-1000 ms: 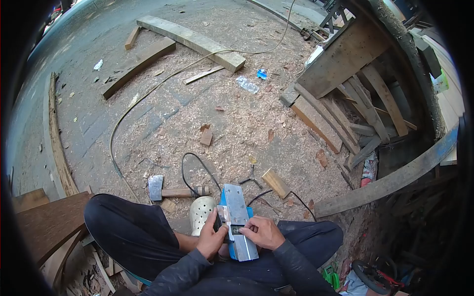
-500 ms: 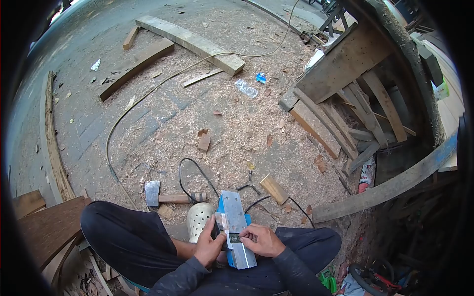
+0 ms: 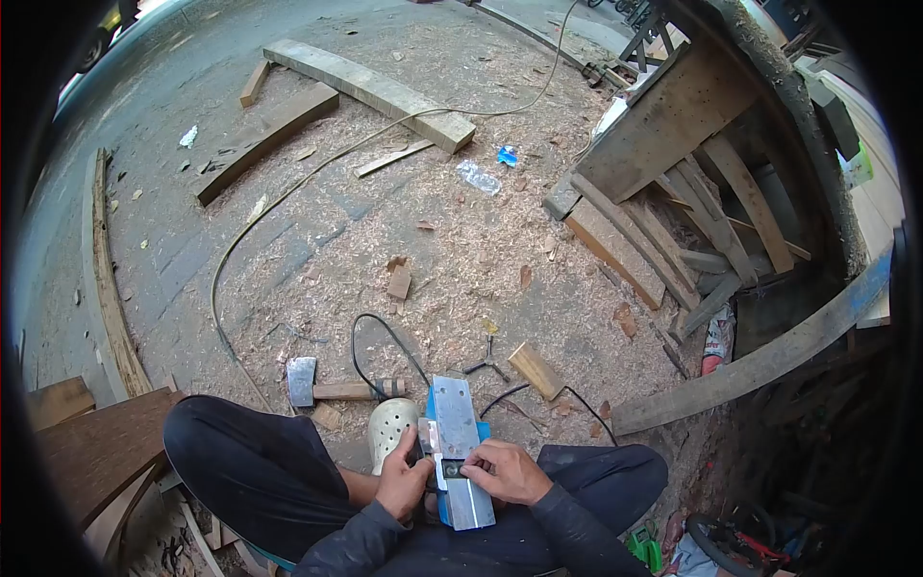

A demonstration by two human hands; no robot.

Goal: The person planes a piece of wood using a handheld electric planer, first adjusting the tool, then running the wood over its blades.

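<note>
An electric hand planer [image 3: 456, 418] lies upside down in my lap, its metal sole facing up and its blue body showing at the edges. My left hand [image 3: 404, 484] is closed around the planer's left side, with the thumb beside the cutter opening. Over the dark cutter slot [image 3: 452, 469], my right hand [image 3: 510, 473] has thumb and forefinger pinched together. Whatever is between those fingertips is too small to make out. A pale clog [image 3: 390, 429] on my foot is just left of the planer.
A hatchet [image 3: 301, 381] lies ahead on the left. A three-armed wrench [image 3: 488, 366] and a wood block [image 3: 536, 371] are in front of the planer. Shavings cover the ground, crossed by a long cord [image 3: 213, 288]. Curved boards [image 3: 615, 252] stack at right.
The view has shifted slightly. Both hands stay at the planer, with the right fingers still at the cutter slot. A vehicle's wheel shows more clearly at the top left.
</note>
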